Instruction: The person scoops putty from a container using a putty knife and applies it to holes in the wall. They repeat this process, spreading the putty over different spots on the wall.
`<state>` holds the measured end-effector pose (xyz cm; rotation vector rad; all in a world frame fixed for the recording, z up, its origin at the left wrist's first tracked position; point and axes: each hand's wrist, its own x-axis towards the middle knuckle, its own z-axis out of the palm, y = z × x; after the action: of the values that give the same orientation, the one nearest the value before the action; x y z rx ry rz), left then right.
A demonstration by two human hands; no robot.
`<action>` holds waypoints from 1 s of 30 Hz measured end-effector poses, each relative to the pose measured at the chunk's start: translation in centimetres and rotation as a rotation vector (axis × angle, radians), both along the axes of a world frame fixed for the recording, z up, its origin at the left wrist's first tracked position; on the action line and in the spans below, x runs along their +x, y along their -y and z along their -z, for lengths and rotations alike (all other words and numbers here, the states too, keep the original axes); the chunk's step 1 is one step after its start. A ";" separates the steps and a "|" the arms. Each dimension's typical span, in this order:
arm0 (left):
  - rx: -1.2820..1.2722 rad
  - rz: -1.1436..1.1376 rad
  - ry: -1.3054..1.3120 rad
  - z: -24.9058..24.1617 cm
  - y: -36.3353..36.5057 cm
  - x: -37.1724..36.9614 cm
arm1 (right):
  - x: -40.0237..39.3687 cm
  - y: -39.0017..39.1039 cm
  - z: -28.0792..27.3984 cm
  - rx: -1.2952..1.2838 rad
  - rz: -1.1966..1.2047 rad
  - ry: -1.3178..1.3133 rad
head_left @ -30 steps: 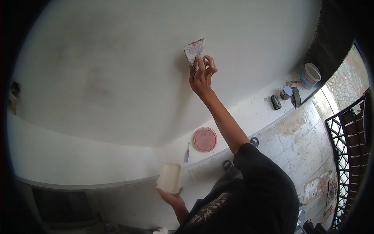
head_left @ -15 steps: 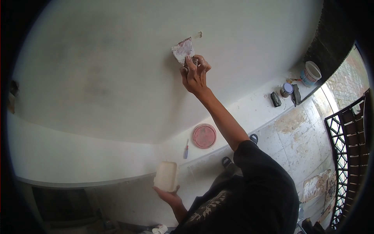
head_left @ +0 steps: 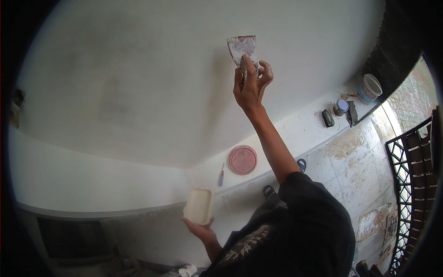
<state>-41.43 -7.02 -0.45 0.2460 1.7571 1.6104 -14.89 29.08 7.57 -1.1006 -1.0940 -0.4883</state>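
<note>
My right hand (head_left: 251, 85) is closed round the handle of a putty knife (head_left: 243, 47) whose wide blade is smeared with white and reddish-brown filler. The blade lies at the pale wall (head_left: 152, 69), over the place where a small mark showed earlier. Low in the view, my left hand (head_left: 201, 229) holds a cream rectangular tray (head_left: 199, 206) from below, with the fingers at its lower end. The inside of the tray looks pale; any filler in it cannot be made out.
On the white ledge are a round red lid (head_left: 243, 159), a screwdriver (head_left: 222, 175), a dark bundle (head_left: 327, 118), a tin (head_left: 341, 106), a dark cloth (head_left: 352, 113) and a bucket (head_left: 369, 89). A metal gate (head_left: 400, 161) stands at the right.
My right hand has moved the putty knife to the right and slightly up along the wall and turned the blade more upright. The blade now covers the small mark. My left hand is almost unmoved.
</note>
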 end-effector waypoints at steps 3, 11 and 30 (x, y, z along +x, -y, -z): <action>-0.017 -0.010 0.016 -0.5 0.0 -0.2 | 1.3 3.0 -1.7 -0.085 0.052 -0.035; 0.013 0.021 0.028 -0.6 -0.4 0.7 | 4.7 6.2 -4.8 -0.052 -0.280 -0.434; -0.011 -0.014 0.068 -0.2 0.5 0.9 | 8.8 -0.3 1.2 -0.058 -1.268 -1.297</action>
<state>-40.52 -7.50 -0.28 0.1725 1.7195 1.5998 -6.06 29.34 6.42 -0.3723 -0.4065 1.1407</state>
